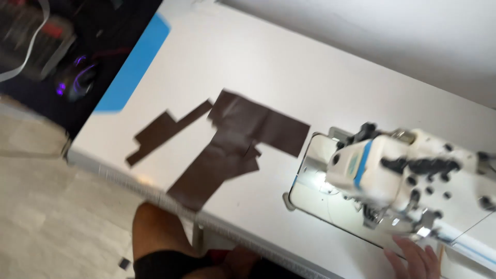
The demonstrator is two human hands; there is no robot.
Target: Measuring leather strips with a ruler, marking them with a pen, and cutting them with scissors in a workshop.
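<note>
Several dark brown fabric pieces (pixel 227 147) lie flat on the white sewing table (pixel 243 67); one narrow strip (pixel 160 132) sits to their left. A white sewing machine (pixel 408 175) with a blue stripe and black knobs stands at the right. My right hand (pixel 416 258) rests on the table near the front edge, just below the machine head, fingers spread and holding nothing. My left hand is out of view. The frame is blurred by motion.
A blue patch (pixel 137 64) marks the table's far left corner. Dark equipment with purple lights (pixel 72 80) stands beyond the table at left. My bare knee (pixel 155 232) shows under the table's front edge above a pale floor (pixel 46 217).
</note>
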